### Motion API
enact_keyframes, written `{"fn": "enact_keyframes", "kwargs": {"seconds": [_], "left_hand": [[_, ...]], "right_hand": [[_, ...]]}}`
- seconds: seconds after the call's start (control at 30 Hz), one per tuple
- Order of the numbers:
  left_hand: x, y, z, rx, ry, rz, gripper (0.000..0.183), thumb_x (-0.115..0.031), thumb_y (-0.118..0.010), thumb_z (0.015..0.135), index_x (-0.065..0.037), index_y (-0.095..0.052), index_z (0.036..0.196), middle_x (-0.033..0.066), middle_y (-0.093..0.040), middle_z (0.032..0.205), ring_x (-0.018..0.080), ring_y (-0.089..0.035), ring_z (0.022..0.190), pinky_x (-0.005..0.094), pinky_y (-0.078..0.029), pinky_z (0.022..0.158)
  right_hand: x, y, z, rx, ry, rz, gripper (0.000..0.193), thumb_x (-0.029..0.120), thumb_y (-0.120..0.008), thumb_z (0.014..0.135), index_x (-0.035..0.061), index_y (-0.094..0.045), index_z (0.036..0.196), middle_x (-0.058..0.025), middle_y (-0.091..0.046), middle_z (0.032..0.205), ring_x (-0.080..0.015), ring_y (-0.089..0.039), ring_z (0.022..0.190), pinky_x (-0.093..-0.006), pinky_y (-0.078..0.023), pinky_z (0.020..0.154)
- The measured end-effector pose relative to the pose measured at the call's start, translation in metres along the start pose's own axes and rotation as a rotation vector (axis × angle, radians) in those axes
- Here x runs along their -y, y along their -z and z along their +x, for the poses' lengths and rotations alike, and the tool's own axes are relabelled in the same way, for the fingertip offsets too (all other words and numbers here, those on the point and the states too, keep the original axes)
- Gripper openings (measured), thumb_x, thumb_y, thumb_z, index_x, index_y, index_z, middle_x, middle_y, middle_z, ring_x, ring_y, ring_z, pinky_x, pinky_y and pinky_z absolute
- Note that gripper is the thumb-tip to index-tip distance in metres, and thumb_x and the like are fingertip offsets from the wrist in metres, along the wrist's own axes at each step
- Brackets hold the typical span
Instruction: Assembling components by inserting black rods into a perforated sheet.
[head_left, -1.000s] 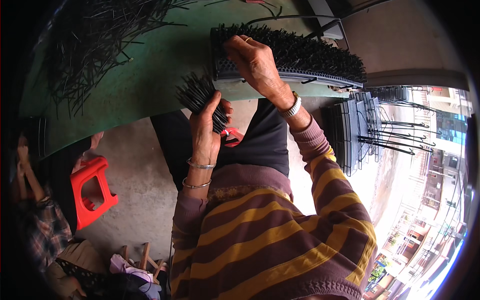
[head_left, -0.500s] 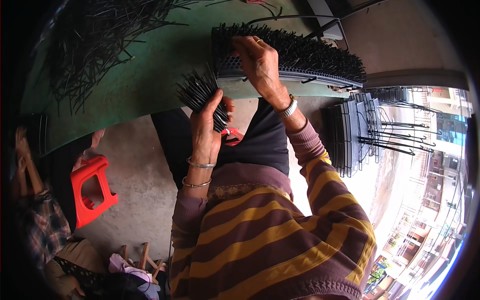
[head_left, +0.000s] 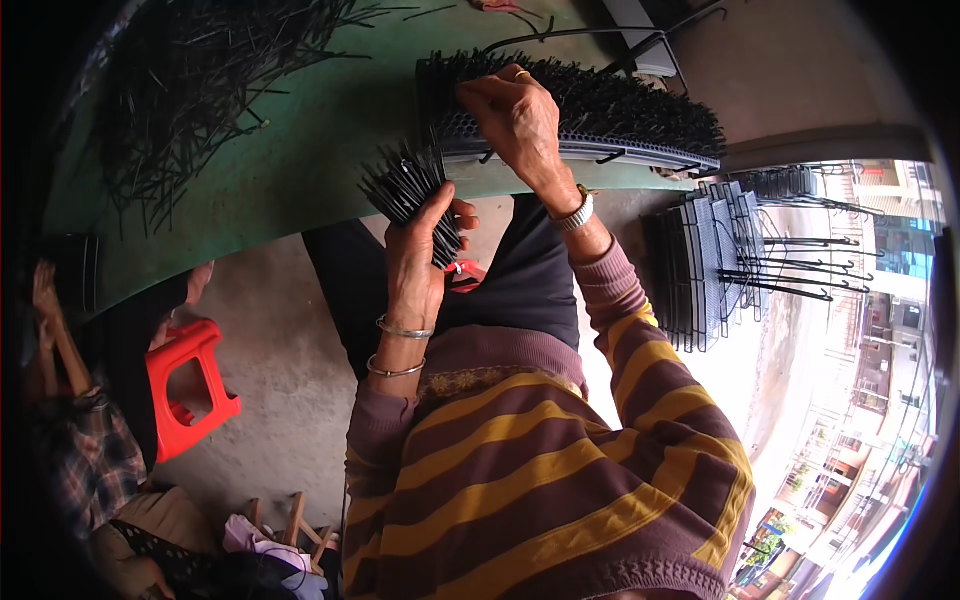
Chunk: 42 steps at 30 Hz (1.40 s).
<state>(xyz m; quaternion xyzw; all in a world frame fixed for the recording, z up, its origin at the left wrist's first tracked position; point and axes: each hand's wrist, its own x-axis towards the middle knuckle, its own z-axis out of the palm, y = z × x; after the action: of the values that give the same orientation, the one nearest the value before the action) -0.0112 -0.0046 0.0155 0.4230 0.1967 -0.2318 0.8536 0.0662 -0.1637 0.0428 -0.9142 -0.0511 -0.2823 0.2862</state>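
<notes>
Green table (head_left: 300, 150), sticks (head_left: 405, 190) bunched in left hand (head_left: 415, 250).
Likely light, springy; I'd pinch ends. Right hand (head_left: 525, 125) at tray (head_left: 461, 125): I can't tell its grip.

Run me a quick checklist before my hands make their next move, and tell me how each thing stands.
1. Left hand gripping the bundle of black strips: ok, thumb closed against it.
2. Right hand at the perforated tray: ok, it is over the left end.
3. A strip pinched in the right hand: cannot tell, the ends of its fingers are obscured.
4. Tray filled throughout: not ok, bare holes show beside the right hand.
5. More strips on the green table: ok, a loose pile lies at the far left.
</notes>
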Motion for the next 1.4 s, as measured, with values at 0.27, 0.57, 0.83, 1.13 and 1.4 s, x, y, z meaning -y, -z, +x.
{"fn": "enact_keyframes", "kwargs": {"seconds": [0.27, 0.57, 0.83, 1.13, 1.4], "left_hand": [[0.006, 0.006, 0.005, 0.03, -0.031, -0.024, 0.019, -0.024, -0.072, 0.086, -0.006, -0.065, 0.083, 0.0043, -0.067, 0.07, 0.0129, -0.062, 0.06, 0.0265, -0.045, 0.051], [0.008, 0.003, 0.006, 0.008, -0.003, -0.047, 0.021, -0.022, -0.074, 0.085, -0.005, -0.065, 0.091, 0.0063, -0.069, 0.074, 0.0137, -0.063, 0.061, 0.0259, -0.046, 0.05], [0.003, -0.003, 0.0, 0.0, 0.02, 0.0, 0.024, -0.025, -0.073, 0.086, -0.005, -0.066, 0.097, 0.0076, -0.07, 0.081, 0.0158, -0.067, 0.068, 0.0271, -0.044, 0.051], [0.003, -0.005, 0.001, 0.01, -0.008, 0.12, 0.027, -0.023, -0.073, 0.086, -0.003, -0.066, 0.102, 0.009, -0.071, 0.084, 0.0165, -0.068, 0.071, 0.0267, -0.045, 0.052], [0.011, -0.004, 0.011, 0.025, -0.093, 0.035, 0.019, -0.017, -0.071, 0.086, -0.001, -0.067, 0.095, 0.0077, -0.07, 0.076, 0.0153, -0.067, 0.068, 0.0283, -0.048, 0.054]], "right_hand": [[0.0, 0.003, 0.0, 0.017, 0.062, -0.01, 0.01, 0.015, -0.071, 0.082, 0.0124, -0.075, 0.091, -0.0057, -0.064, 0.081, -0.0231, -0.064, 0.074, -0.0333, -0.05, 0.063], [-0.013, -0.005, -0.006, 0.106, 0.227, -0.105, 0.02, 0.014, -0.071, 0.082, 0.0164, -0.073, 0.102, -0.0057, -0.06, 0.084, -0.0246, -0.062, 0.075, -0.0338, -0.051, 0.064], [0.015, 0.028, -0.029, 0.631, -0.292, 0.591, 0.021, 0.015, -0.068, 0.09, -0.001, -0.069, 0.104, -0.0042, -0.067, 0.083, -0.008, -0.06, 0.075, -0.0256, -0.048, 0.067], [0.01, 0.029, -0.029, 0.57, -0.386, 0.716, 0.014, 0.008, -0.062, 0.091, -0.0029, -0.068, 0.098, -0.0017, -0.063, 0.076, -0.0076, -0.058, 0.07, -0.0244, -0.047, 0.064], [0.004, 0.027, -0.031, 0.572, -0.382, 0.809, 0.015, 0.007, -0.06, 0.093, -0.0029, -0.067, 0.102, -0.002, -0.062, 0.075, -0.0076, -0.056, 0.069, -0.0235, -0.048, 0.065]]}}
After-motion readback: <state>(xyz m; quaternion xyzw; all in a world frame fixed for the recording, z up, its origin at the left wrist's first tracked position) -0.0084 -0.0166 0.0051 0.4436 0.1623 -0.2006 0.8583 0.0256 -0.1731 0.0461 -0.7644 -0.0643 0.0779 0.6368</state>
